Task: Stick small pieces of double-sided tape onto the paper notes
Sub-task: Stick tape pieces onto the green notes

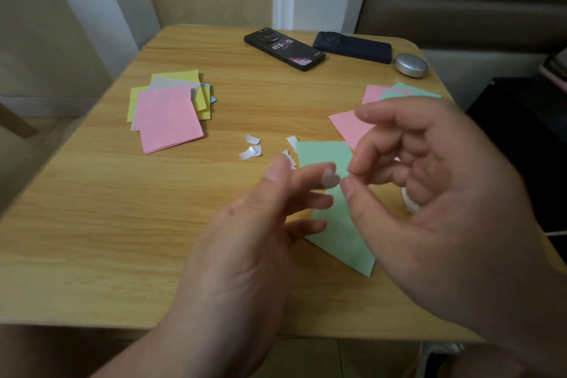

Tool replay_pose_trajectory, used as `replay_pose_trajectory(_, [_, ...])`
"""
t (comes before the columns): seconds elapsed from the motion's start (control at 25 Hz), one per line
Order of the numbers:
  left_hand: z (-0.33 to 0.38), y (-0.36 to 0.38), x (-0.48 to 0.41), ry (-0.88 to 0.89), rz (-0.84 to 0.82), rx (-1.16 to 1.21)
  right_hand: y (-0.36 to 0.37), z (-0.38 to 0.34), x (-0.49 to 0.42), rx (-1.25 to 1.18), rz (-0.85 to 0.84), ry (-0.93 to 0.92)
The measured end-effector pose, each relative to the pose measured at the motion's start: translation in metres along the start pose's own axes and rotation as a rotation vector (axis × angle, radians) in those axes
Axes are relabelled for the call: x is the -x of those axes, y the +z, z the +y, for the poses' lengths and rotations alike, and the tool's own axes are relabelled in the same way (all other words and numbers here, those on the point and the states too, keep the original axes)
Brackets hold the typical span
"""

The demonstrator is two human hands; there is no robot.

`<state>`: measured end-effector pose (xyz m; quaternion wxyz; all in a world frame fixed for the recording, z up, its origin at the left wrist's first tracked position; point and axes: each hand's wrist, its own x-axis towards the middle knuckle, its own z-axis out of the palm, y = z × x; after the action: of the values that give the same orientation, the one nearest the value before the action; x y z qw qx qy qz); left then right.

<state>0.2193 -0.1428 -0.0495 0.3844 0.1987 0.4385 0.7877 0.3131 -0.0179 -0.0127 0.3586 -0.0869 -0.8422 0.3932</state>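
Tape piece (331,178): small, whitish, translucent, stuck to the tip of the left hand's (245,255) forefinger, held above the middle of the green note (340,236). Left fingers (310,172) are straight and spread, gripping nothing. The right hand (445,193) has its fingers curled, with thumb and forefinger tips pinching the right edge of the tape piece.

The green note lies flat on the desk (122,224), partly hidden under both hands. White backing scraps (251,149) lie just left of its far corner. A stack of notes (167,113), pink on top, sits well to its left. A pink note (349,126) lies just beyond it to the right. A tape roll (410,204) shows at its right, mostly hidden behind the right hand.

A silver case (410,65) sits far beyond the green note with its lid shut; contents cannot be seen
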Motion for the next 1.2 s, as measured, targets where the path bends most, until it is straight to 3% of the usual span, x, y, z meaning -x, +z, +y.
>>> replay_pose_trajectory(0.16, [0.0053,-0.002,-0.0001,0.045,0.148,-0.069,-0.0041,0.0016,-0.0008,-0.04,-0.019,0.021])
replay_pose_trajectory(0.6, [0.0065,-0.0027,0.0024,0.05,0.113,-0.128,-0.0007,0.0001,0.0029,-0.116,-0.079,0.099])
replay_pose_trajectory(1.2, [0.007,-0.0032,0.0044,0.065,0.08,-0.16,-0.0002,-0.0045,0.0038,-0.02,-0.089,0.02])
